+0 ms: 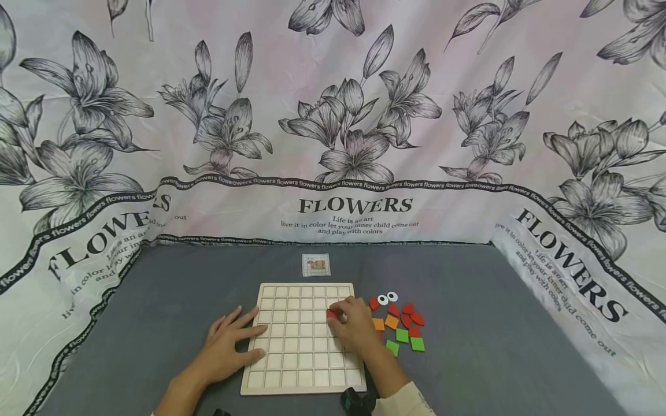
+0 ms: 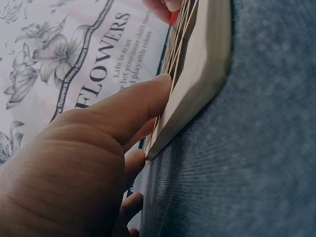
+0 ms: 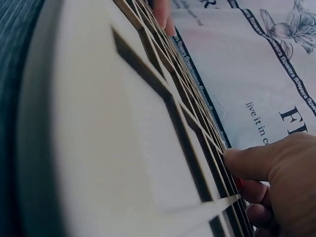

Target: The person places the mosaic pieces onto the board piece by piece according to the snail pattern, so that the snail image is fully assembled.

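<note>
A pale wooden grid board (image 1: 304, 362) with square cells lies flat on the grey cloth. My left hand (image 1: 224, 349) rests at its left edge, fingers spread, thumb and fingertips touching the frame; the left wrist view shows the thumb (image 2: 143, 101) on the rim. Over the right side of the grid, my right hand (image 1: 359, 329) pinches a small red tile (image 1: 331, 314) between thumb and fingers. In the right wrist view only a sliver of the red tile (image 3: 239, 183) shows beneath the thumb.
Right of the board lie loose red pieces (image 1: 417, 319), orange squares (image 1: 391, 322), green squares (image 1: 402, 335) and two white eye discs (image 1: 392, 296). A small picture card (image 1: 315, 265) sits behind the board. A flower-printed curtain (image 1: 359, 214) encloses the table's back and sides.
</note>
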Motion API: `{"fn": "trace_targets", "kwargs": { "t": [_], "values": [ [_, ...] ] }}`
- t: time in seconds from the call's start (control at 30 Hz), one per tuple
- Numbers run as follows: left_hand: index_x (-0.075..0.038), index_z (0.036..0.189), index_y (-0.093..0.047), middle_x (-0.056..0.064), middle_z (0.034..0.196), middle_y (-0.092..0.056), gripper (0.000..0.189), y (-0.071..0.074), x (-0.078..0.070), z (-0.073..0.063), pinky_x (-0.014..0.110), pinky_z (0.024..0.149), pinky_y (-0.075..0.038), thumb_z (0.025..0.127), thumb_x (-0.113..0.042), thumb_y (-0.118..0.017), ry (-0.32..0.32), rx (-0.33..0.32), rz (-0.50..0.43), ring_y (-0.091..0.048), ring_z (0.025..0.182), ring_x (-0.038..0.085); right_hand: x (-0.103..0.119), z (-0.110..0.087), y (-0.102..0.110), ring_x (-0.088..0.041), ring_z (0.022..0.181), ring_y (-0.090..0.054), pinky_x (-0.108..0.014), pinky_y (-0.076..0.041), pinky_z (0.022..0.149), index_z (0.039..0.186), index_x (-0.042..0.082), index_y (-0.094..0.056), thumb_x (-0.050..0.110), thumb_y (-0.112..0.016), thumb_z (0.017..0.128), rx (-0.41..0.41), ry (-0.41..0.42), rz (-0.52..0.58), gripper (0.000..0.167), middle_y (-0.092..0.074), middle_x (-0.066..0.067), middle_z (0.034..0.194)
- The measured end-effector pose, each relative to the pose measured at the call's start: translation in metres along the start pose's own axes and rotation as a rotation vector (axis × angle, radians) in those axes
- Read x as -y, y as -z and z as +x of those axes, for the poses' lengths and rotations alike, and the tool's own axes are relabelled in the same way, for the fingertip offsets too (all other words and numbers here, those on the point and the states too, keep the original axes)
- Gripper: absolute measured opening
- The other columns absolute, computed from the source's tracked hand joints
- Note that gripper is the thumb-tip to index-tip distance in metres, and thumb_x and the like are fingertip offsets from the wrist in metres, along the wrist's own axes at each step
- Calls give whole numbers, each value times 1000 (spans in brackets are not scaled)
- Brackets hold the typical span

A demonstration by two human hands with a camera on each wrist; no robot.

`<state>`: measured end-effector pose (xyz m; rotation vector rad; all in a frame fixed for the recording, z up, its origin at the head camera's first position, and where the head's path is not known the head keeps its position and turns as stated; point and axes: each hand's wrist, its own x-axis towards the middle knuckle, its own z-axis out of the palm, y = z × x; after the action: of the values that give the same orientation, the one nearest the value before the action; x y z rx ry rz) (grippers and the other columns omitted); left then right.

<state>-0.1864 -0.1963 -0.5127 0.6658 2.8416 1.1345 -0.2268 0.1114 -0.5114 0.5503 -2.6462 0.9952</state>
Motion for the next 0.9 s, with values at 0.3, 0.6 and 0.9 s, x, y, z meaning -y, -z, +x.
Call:
{"fn": "trace_targets", "kwargs": {
  "t": [0.3,0.6,0.9],
  "values": [
    [-18,128,-67,9,150,-38,53,-1,-1,1,64,106,-4,85,-48,-70,4,-9,12,-19,139,45,1,0,1,-19,82,-50,-38,-43,72,92,6,-74,9,-77,78,-45,-21,-14,15,-59,0,86],
    [-20,129,-66,8,151,-38,52,0,-2,0,63,106,-4,85,-48,-70,13,3,16,-17,140,44,3,-2,2,-17,80,-45,-36,-41,68,95,6,-74,10,-76,80,-35,-39,1,16,-55,1,84],
    [-18,129,-66,8,151,-37,54,0,-1,-1,63,107,-3,85,-49,-70,14,-3,12,-17,140,44,4,-3,2,-16,78,-46,-37,-41,70,93,6,-74,7,-76,79,-55,-3,1,14,-55,2,83]
  ]
}}
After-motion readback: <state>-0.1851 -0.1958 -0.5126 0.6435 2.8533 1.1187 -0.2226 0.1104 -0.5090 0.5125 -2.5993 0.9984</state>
